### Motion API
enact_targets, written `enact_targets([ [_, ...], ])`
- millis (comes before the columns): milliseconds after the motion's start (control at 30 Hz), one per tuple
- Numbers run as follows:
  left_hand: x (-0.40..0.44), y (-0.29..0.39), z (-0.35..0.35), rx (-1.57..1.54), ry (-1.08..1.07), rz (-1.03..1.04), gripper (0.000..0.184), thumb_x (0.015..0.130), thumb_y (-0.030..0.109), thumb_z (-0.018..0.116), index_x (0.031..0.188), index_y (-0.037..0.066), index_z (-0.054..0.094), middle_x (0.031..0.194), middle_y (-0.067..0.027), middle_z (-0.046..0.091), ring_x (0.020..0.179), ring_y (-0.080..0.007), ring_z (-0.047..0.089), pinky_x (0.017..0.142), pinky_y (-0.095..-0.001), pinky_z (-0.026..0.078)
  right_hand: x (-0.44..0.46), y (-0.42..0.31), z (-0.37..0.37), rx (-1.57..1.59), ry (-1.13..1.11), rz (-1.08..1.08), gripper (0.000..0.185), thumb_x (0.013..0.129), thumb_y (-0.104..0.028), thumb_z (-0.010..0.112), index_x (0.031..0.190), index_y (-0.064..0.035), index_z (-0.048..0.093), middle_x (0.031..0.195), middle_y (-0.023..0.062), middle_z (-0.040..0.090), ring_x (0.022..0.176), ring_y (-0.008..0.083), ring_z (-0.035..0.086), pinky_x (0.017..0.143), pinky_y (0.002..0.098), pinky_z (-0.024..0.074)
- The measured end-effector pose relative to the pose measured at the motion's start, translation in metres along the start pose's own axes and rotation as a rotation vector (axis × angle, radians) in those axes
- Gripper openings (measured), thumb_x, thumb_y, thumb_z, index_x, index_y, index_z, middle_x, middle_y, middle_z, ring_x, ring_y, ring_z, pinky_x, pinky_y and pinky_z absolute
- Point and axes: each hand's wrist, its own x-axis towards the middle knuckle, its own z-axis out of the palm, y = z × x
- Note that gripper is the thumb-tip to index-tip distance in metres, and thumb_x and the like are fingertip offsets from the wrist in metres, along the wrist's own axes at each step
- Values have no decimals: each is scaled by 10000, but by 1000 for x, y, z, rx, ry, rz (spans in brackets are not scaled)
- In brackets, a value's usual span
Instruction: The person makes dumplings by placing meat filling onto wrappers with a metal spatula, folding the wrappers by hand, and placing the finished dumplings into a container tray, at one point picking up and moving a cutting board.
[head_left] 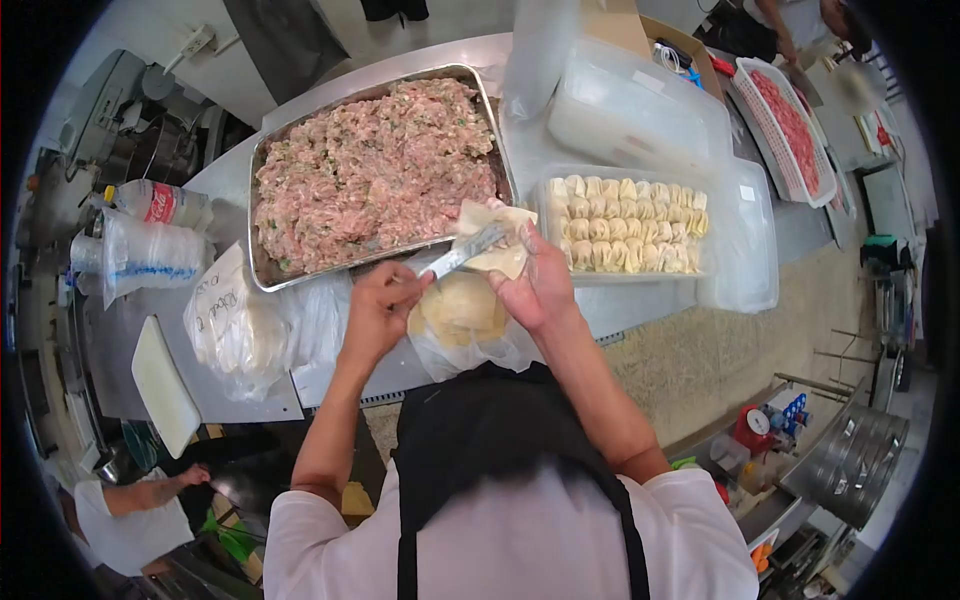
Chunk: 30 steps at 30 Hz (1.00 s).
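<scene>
A flat metal spatula (464, 250) is gripped in my left hand (387, 302), its blade lying on a thin dough wrapper (500, 262). My right hand (540, 283) holds that wrapper, and a little pink filling shows at its top. Just above and to the left is a metal tray (381, 256) full of minced meat mixture (370, 170). Beneath my hands a stack of round wrappers (462, 308) rests in an open plastic bag. Rows of folded dumplings (630, 228) fill a clear plastic container (640, 276) to the right of my right hand.
Clear plastic containers (640, 105) stand behind the dumplings. A white basket of meat (785, 130) is at the far right. Bagged wrappers (235, 325), a cola bottle (160, 203) and a white board (165, 388) are on the left. Other people (130, 520) are at lower left and upper right.
</scene>
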Motion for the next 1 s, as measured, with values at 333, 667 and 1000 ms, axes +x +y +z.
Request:
enact_targets([
  [333,-1,31,11,253,-130,-134,340,784,-98,669,1073,61,753,728,-89,583,641,-188,562,553,-285,429,13,3,-4,-37,85,-182,456,1077,-244,337,1385,83,413,1395,212,509,1321,333,475,1157,463,349],
  [667,9,33,27,41,-54,-159,286,796,-81,667,1035,45,763,744,-69,620,610,-113,541,530,-263,400,4,-14,-8,-140,-100,-192,465,1026,-222,414,1412,36,401,1376,176,527,1305,307,500,1135,455,360],
  [1000,12,76,1,132,-257,-211,241,809,-30,671,1028,26,753,755,-99,663,622,-168,594,552,-295,441,-18,-15,-24,-1366,-96,-714,410,776,17,661,1181,3,603,1040,145,683,990,303,673,864,368,526],
])
